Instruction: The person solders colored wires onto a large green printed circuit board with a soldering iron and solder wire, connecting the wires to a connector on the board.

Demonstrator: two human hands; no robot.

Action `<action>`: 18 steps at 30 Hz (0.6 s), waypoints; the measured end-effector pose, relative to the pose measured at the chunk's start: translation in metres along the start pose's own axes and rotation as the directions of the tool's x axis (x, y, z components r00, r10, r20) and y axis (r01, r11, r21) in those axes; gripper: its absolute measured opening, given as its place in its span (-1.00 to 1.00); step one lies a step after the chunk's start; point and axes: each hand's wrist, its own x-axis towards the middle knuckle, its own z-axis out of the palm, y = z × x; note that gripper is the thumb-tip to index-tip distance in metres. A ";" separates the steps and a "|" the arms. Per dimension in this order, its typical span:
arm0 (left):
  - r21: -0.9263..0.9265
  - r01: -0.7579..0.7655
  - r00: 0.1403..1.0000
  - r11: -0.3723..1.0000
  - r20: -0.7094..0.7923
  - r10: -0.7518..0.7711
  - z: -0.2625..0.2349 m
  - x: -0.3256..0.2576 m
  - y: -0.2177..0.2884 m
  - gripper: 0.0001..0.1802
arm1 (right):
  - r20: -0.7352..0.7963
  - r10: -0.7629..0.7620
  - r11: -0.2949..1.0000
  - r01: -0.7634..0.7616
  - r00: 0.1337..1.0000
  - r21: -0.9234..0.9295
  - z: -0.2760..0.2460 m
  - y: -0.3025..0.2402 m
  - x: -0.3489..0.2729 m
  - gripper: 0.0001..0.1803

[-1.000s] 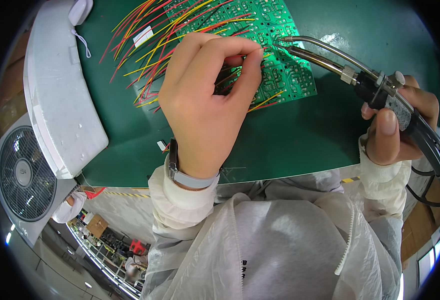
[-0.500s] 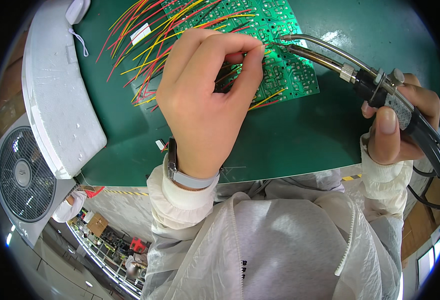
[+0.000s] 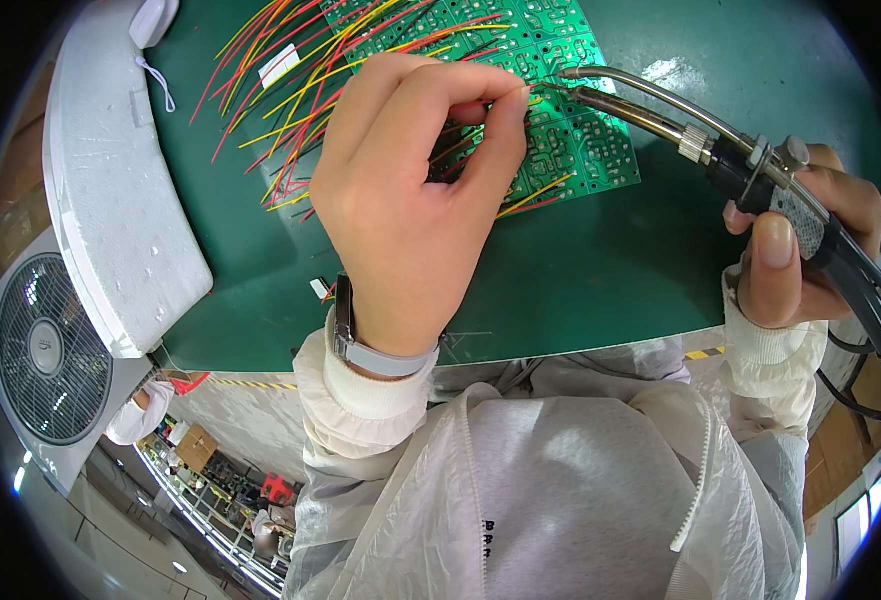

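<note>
My left hand (image 3: 400,190) is over a green circuit board panel (image 3: 600,150). Its thumb and index finger pinch a thin red wire (image 3: 534,87), whose end meets the board. In my right hand (image 3: 775,265) is a soldering iron (image 3: 635,114), tilted with its tip beside the pinched wire end. A thin curved metal tube (image 3: 660,90) is clamped along the iron and ends close to that tip. Many red, yellow and black wires (image 3: 290,125) fan out to the left from the board. My left hand hides part of the board and some wires.
The board lies on a green table mat (image 3: 580,270). White foam (image 3: 125,200) lines the mat's left side, with a white corded object (image 3: 153,22) at its top. Small white labels (image 3: 279,67) lie among the wires. A box fan (image 3: 50,345) stands at the left; a black cable (image 3: 865,395) hangs at the right.
</note>
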 end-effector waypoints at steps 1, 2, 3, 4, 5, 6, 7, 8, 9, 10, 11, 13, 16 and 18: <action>0.002 -0.001 1.000 1.000 0.001 0.001 0.000 0.000 0.000 -0.90 | 0.001 0.001 1.000 -0.001 1.000 0.002 0.000 0.000 0.000 -0.64; 0.002 0.000 1.000 1.000 0.001 0.000 0.000 0.000 0.000 -0.90 | 0.001 0.002 1.000 -0.002 1.000 0.002 0.000 0.000 0.000 -0.64; 0.001 -0.001 1.000 1.000 0.000 0.001 0.000 0.000 0.000 -0.89 | 0.001 -0.006 1.000 0.006 1.000 0.009 0.000 0.000 0.000 -0.65; -0.001 -0.002 1.000 1.000 -0.002 0.002 0.000 0.000 0.000 -0.89 | 0.001 -0.013 1.000 0.012 1.000 0.015 0.000 0.000 0.001 -0.66; 0.000 -0.001 1.000 1.000 -0.002 0.001 0.000 0.000 0.000 -0.89 | 0.002 -0.012 1.000 0.012 1.000 0.016 0.001 0.000 0.001 -0.66; 0.003 0.000 1.000 1.000 -0.001 0.000 0.000 0.000 0.000 -0.89 | 0.001 -0.009 1.000 0.009 1.000 0.001 0.001 0.000 0.001 -0.66; 0.006 0.000 1.000 1.000 0.000 0.000 0.000 0.000 0.001 -0.89 | 0.000 -0.007 1.000 0.007 1.000 -0.013 0.001 -0.001 0.002 -0.67; 0.007 0.001 1.000 1.000 0.000 -0.001 0.000 0.000 0.000 -0.89 | 0.001 -0.006 1.000 0.006 1.000 -0.012 0.001 -0.001 0.002 -0.67; 0.003 -0.002 1.000 1.000 0.004 0.002 -0.001 0.000 0.000 -0.89 | 0.010 -0.007 1.000 0.007 1.000 -0.007 0.001 -0.001 0.002 -0.68; 0.001 -0.004 1.000 1.000 0.008 0.004 -0.001 0.000 -0.001 -0.89 | 0.019 -0.008 1.000 0.008 1.000 0.000 0.001 -0.001 0.003 -0.68; 0.005 -0.002 1.000 1.000 0.006 0.001 -0.002 0.000 -0.001 -0.89 | 0.021 -0.009 1.000 0.009 1.000 0.004 0.002 -0.002 0.004 -0.68; 0.002 -0.015 1.000 1.000 0.012 0.015 -0.002 0.000 0.000 -0.89 | 0.081 -0.032 0.999 0.033 0.996 -0.017 -0.002 -0.002 0.005 -0.68; -0.007 -0.024 1.000 1.000 0.016 0.024 0.000 0.002 0.001 -0.88 | 0.103 -0.031 0.999 0.032 0.994 -0.002 -0.007 -0.003 0.004 -0.68; -0.005 -0.022 1.000 1.000 0.013 0.022 0.000 0.001 0.001 -0.88 | 0.105 -0.032 0.999 0.033 0.994 -0.008 -0.006 -0.003 0.004 -0.67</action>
